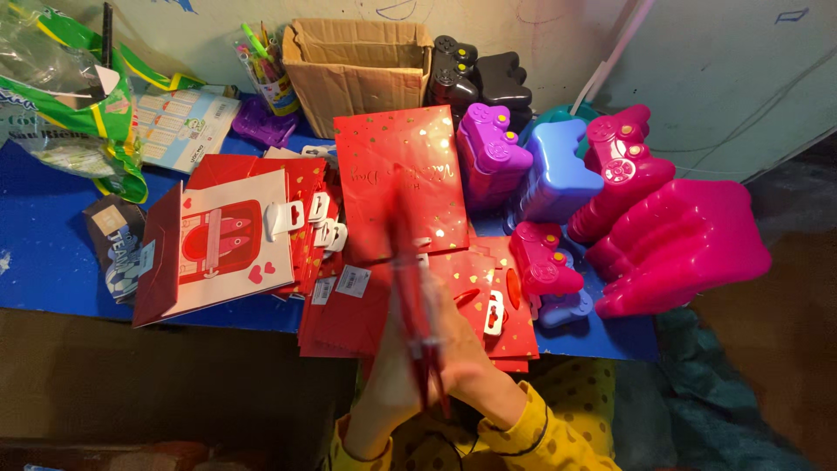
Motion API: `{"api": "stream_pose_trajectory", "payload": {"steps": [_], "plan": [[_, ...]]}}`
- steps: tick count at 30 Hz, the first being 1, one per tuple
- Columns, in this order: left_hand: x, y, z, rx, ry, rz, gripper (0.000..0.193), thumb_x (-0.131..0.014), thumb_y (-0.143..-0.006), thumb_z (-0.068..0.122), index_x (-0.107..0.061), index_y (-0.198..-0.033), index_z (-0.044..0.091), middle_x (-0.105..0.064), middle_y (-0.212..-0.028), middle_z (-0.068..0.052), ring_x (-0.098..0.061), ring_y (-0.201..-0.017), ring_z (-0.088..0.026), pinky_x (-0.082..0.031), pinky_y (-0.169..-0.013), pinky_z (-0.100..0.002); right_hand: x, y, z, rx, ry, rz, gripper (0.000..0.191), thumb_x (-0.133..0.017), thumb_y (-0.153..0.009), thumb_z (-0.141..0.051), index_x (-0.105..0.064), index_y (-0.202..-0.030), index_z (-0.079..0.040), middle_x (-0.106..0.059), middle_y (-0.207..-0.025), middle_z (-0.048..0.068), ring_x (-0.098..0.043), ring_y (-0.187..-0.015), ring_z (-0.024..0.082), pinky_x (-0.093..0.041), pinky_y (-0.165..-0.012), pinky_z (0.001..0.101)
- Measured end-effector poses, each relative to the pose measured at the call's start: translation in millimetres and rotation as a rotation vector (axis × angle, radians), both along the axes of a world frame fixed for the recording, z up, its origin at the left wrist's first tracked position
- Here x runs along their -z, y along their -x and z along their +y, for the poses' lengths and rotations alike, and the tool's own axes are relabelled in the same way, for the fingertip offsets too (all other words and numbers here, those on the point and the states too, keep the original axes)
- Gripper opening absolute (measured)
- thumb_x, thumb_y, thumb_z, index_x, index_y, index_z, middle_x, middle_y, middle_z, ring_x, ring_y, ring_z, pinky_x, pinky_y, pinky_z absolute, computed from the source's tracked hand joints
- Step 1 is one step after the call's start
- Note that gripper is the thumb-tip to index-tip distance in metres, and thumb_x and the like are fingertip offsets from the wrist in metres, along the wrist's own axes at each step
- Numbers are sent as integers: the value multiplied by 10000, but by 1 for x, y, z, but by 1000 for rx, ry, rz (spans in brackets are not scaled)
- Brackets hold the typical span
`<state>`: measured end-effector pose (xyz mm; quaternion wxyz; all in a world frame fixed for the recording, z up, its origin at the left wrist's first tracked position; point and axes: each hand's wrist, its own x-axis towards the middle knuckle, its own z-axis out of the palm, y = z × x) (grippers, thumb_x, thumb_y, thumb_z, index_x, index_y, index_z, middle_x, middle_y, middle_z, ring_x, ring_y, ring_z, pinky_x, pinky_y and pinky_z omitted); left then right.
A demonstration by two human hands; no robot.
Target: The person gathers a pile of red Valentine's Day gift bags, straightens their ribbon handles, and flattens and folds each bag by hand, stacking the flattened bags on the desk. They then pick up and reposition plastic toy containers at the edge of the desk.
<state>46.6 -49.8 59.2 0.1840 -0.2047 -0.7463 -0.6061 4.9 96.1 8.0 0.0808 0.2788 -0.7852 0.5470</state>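
My left hand and my right hand are pressed palm to palm around a flat red gift bag. The bag is seen edge-on and blurred, rising from my hands. Both sleeves are yellow with dark dots. Behind it stands an upright red gift bag with gold hearts. Under my hands lies a pile of flat red bags with price tags. To the left lies a stack of red and white bags with heart prints.
Controller-shaped plastic cases stand at the right: purple, blue, pink and black. An open cardboard box and a pen cup sit at the back. The blue tabletop ends near me.
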Motion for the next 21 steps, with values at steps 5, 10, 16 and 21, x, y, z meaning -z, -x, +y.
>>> {"api": "stream_pose_trajectory", "payload": {"steps": [5, 10, 16, 21], "plan": [[-5, 11, -17, -176, -63, 33, 753, -716, -935, 39, -437, -1629, 125, -365, -1721, -108, -392, -1595, -276, -339, -1321, -426, 0, -13, 3, -95, -336, 224, 645, -744, -818, -67, -459, -1397, -62, -530, -1394, 130, -541, -1271, 416, -421, -1098, 466], [-37, 17, -81, -629, -108, -171, 419, -503, -995, 95, -645, -1371, 212, -669, -1444, 26, -664, -1282, -180, -487, -1110, -397, -54, -3, 0, -85, -180, 105, 662, -726, -867, -19, -440, -1464, -44, -392, -1533, 224, -558, -1244, 411, -485, -1043, 453], [-62, 37, -145, -818, 884, 79, 445, -660, -949, 118, -673, -1392, 162, -628, -1467, -104, -498, -1469, -314, -246, -1284, -637, -83, -1, -5, -86, -254, 62, 577, -702, -885, -12, -528, -1432, -74, -415, -1517, 201, -601, -1231, 353, -535, -991, 420], [-31, 59, -142, -686, 948, -496, 1075, -895, -609, 562, -514, -1490, 77, -382, -1597, -214, -285, -1467, -440, -63, -1061, -793, -75, 2, -2, -93, -283, 64, 486, -704, -895, -39, -588, -1364, -88, -489, -1470, 188, -620, -1220, 355, -535, -980, 418]]}}
